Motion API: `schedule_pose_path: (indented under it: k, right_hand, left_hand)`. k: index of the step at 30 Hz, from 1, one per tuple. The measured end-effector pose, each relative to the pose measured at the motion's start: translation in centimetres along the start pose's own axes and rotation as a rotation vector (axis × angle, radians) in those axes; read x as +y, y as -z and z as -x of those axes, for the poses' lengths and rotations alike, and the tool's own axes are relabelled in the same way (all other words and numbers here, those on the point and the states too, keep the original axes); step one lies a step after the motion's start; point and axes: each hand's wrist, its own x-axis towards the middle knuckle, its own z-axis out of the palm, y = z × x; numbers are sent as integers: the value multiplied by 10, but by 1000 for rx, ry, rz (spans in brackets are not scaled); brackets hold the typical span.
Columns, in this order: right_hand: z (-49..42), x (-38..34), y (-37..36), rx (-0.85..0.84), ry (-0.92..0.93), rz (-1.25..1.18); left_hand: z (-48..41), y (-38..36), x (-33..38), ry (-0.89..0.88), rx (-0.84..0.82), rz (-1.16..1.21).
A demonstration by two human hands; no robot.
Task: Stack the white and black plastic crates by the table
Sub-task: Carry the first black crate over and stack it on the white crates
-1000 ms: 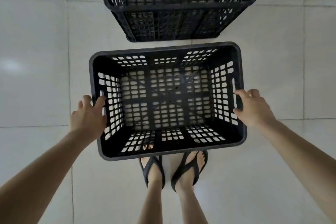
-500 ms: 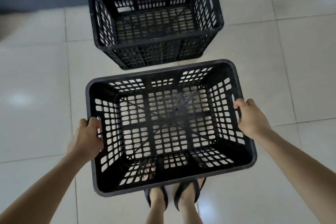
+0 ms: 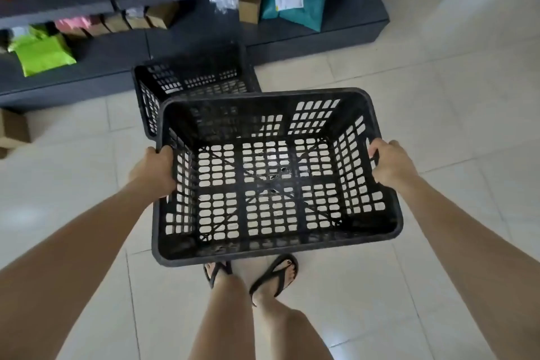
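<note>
The stacking is under way but this crate is not yet placed: the carried black crate [image 3: 274, 175] is held in the air above the tiled floor [image 3: 438, 114], its far edge overlapping a second black crate [image 3: 190, 82] that stands on the floor against the dark shelf unit [image 3: 321, 35]. No white crate can be made out for certain. The left hand [image 3: 156, 172] is closed over the crate's left rim, the right hand [image 3: 390, 165] closed over the right rim at the handle slot. Both arms reach forward and slightly down, elbows near straight.
</note>
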Motion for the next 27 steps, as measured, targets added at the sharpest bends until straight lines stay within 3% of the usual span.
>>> schedule_pose_path:
  k: [6,13,27]
  right_hand:
    - [6,66,110,27,-25,-45]
    - [-58,152,204,-3,-71,-38]
    - [-262,364,396,67,-211,-58]
  left_hand:
    - [14,96,95,-156,25,-139]
    - [-35,169,238,-288,-25,-366]
    - [-123,293,618,-394,-55,-363]
